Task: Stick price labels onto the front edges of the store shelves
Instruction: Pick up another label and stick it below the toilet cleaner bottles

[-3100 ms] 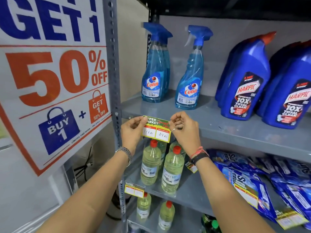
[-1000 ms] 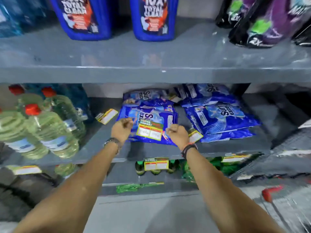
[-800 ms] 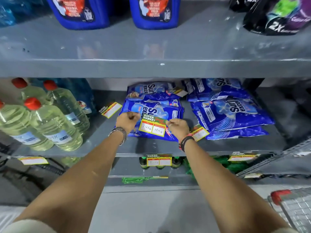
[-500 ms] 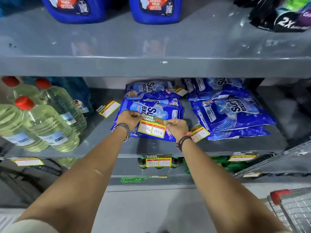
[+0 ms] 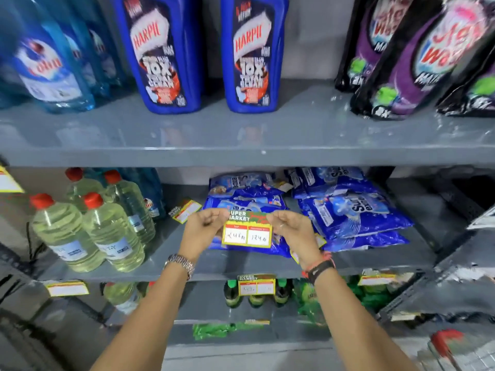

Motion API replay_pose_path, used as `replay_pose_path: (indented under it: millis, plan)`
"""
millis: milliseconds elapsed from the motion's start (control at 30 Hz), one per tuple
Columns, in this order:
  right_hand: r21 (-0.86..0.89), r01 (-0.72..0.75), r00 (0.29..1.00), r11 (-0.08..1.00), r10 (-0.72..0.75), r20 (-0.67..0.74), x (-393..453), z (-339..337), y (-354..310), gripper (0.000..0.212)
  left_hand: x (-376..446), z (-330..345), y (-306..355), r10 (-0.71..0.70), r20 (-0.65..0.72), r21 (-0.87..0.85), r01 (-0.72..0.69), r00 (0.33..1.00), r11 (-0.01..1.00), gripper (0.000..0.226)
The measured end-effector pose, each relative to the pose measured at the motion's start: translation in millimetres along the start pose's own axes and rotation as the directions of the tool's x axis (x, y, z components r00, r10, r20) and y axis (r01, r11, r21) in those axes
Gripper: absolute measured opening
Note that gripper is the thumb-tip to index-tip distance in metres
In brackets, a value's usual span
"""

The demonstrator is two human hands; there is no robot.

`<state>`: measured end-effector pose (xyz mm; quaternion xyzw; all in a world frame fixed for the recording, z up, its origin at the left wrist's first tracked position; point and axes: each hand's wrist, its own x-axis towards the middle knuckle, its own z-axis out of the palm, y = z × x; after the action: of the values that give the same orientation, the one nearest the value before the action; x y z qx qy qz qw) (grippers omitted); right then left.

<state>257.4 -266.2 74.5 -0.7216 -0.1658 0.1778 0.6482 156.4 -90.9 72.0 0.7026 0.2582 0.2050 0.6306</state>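
Fingers of both hands pinch one price label by its top corners, in front of the middle shelf.

Head view: the left hand (image 5: 201, 229) closes thumb and fingers on the left top corner of the price label (image 5: 247, 228), and the right hand (image 5: 292, 229) does the same on the right corner. The label hangs flat, facing the camera, above the front edge of the middle shelf (image 5: 112, 274) and before the blue detergent bags (image 5: 353, 212). Left of it stand clear bottles with red caps (image 5: 88, 231). Another label (image 5: 256, 284) sits on the shelf edge just below. Blue cleaner bottles (image 5: 163, 54) stand on the upper shelf (image 5: 187, 156).
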Motion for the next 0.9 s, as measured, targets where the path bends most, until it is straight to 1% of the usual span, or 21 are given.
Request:
replay_pose_path:
  millis: [100, 233, 333, 433, 533, 633, 700, 800, 900]
  plan:
    - [0.079, 0.1, 0.993, 0.992, -0.104, 0.053, -29.4, -5.7, -38.5, 0.008, -28.1, -13.4, 36.8, 0.117, -0.005, -0.077, -0.118, 0.993, 0.99, 0.013]
    - [0.139, 0.26, 0.961, 0.955, -0.27, 0.058, -47.8, -9.6, -101.7, 0.01, -52.1, -31.7, 100.6, 0.275, -0.027, -0.137, -0.276, 0.961, 0.951, 0.012]
    - [0.157, 0.362, 0.927, 0.919, -0.373, 0.05, -45.9, -8.6, -154.3, 0.009, -54.0, -43.5, 155.8, 0.4, -0.079, -0.111, -0.407, 0.913, 0.907, 0.009]
    - [0.134, 0.473, 0.877, 0.871, -0.479, 0.017, -35.9, -7.2, -202.5, 0.01, -46.2, -52.4, 206.9, 0.489, -0.11, -0.076, -0.498, 0.865, 0.864, 0.008]
    - [0.096, 0.55, 0.834, 0.83, -0.552, -0.012, -21.9, -5.0, -235.9, 0.009, -38.4, -55.1, 238.3, 0.535, -0.123, -0.063, -0.544, 0.836, 0.837, 0.011]
    - [0.07, 0.565, 0.825, 0.822, -0.564, -0.034, -14.9, -2.8, -252.4, 0.012, -36.6, -58.1, 248.8, 0.543, -0.147, -0.058, -0.556, 0.826, 0.829, 0.006]
    - [0.07, 0.571, 0.82, 0.818, -0.571, -0.027, -16.1, -0.7, -254.3, 0.015, -38.3, -61.0, 247.8, 0.538, -0.157, -0.06, -0.552, 0.828, 0.832, 0.007]
    - [0.033, 0.571, 0.819, 0.82, -0.572, 0.038, -20.1, 0.3, -242.1, 0.015, -46.1, -63.7, 235.1, 0.529, -0.134, -0.055, -0.539, 0.838, 0.841, 0.018]
    - [-0.086, 0.587, 0.807, 0.805, -0.574, 0.135, -26.7, 3.2, -218.6, 0.02, -52.4, -68.8, 207.5, 0.497, -0.117, -0.011, -0.501, 0.86, 0.865, 0.021]
